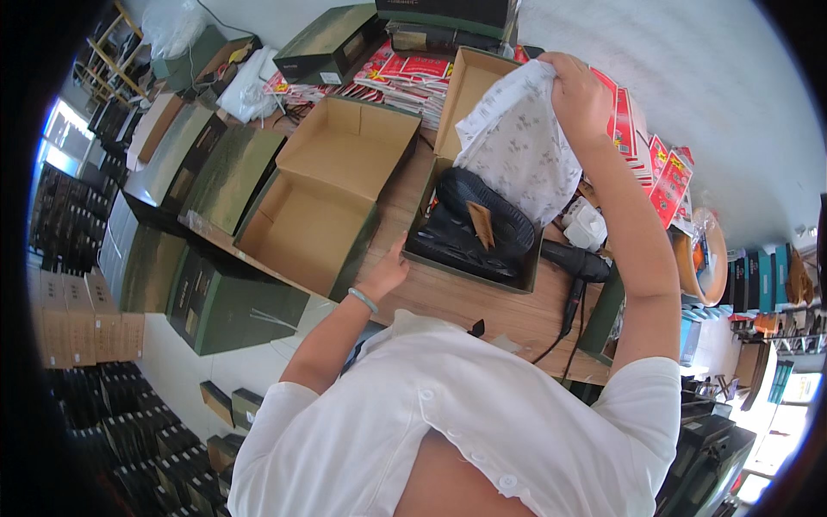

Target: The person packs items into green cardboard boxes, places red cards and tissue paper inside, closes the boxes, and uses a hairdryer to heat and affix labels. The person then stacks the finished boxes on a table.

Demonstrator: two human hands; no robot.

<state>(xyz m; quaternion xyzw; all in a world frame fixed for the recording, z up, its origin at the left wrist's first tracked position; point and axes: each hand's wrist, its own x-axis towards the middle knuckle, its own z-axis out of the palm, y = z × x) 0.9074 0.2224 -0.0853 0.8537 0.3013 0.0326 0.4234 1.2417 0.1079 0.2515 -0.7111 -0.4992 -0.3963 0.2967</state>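
Observation:
An open green shoe box (482,274) stands on the wooden table, its lid folded back at the far side. Inside lies a pair of black shoes (495,207), with a small brown paper tag (480,226) on them. My right hand (575,95) pinches the top of a white patterned sheet of tissue paper (525,142), raised above the box's far right part. The lower edge of the sheet hangs by the shoes. My left hand (385,274) holds nothing; it rests by the box's near left corner with a finger stretched out.
Left of the box is another open box (301,220) with bare cardboard inside. More green boxes (237,302) are stacked beyond it. A black hair dryer (575,261) with its cord lies at the right, near a white plastic item (585,226). Red printed cards (413,73) line the wall.

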